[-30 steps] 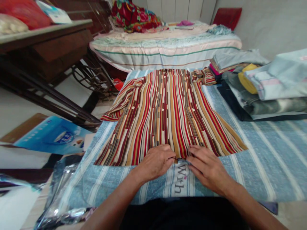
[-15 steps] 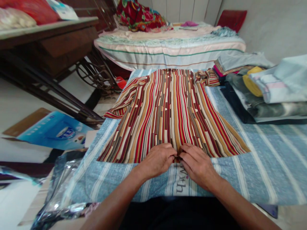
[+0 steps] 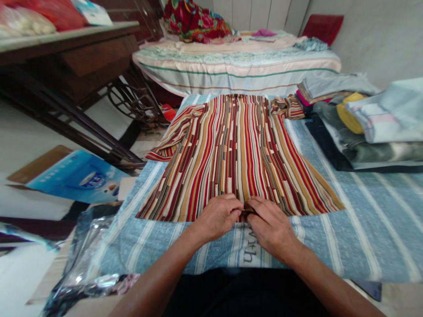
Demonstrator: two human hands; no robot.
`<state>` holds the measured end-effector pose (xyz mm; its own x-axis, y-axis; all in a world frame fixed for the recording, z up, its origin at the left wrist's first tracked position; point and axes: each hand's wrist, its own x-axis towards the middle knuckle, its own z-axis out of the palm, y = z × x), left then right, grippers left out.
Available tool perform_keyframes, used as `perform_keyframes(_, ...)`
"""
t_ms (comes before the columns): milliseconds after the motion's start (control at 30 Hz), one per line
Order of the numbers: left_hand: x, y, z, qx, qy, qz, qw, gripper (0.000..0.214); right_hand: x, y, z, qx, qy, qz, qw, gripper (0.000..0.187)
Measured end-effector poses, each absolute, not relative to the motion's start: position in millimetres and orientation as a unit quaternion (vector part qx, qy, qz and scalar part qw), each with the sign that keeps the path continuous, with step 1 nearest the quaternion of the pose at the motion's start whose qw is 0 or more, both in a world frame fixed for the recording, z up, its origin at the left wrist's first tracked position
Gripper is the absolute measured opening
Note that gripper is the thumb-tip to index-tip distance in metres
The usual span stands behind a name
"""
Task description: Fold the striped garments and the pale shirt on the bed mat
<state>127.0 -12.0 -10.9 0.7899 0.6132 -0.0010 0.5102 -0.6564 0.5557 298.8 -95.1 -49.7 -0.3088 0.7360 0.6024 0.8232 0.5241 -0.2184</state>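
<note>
A striped shirt point(image 3: 231, 149) in red, tan, cream and dark brown lies spread on a blue cloth with white stripes point(image 3: 317, 246). Its hem faces me and its neck end points away. At the middle of the hem, my left hand point(image 3: 222, 215) pinches the fabric between thumb and fingers. Close beside it on the right, my right hand point(image 3: 271, 224) grips the same edge, fingers bent. A small fold of cloth shows between the two hands. The shirt's left sleeve lies angled outward; the right one is bunched near the clothes pile.
Folded clothes point(image 3: 370, 123) are piled at the right. Behind stands a bed point(image 3: 238, 72) with a floral red bundle point(image 3: 198, 22). On the left are a wooden treadle table point(image 3: 95, 53), a blue printed box point(image 3: 82, 176) and clear plastic packaging point(image 3: 89, 246).
Both hands stay at the hem's middle, still pinching it, with slight finger movement. The whole view has shifted slightly; the shirt lies much as before.
</note>
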Motion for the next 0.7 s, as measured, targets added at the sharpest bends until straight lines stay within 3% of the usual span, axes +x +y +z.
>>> perform_keyframes(700, 123.4, -25.4, -6.2, 0.941, 0.268, 0.027, 0.204, 0.017, 290.0, -106.5, -63.1, -0.482, -0.806, -0.048, 0.34, 0.021)
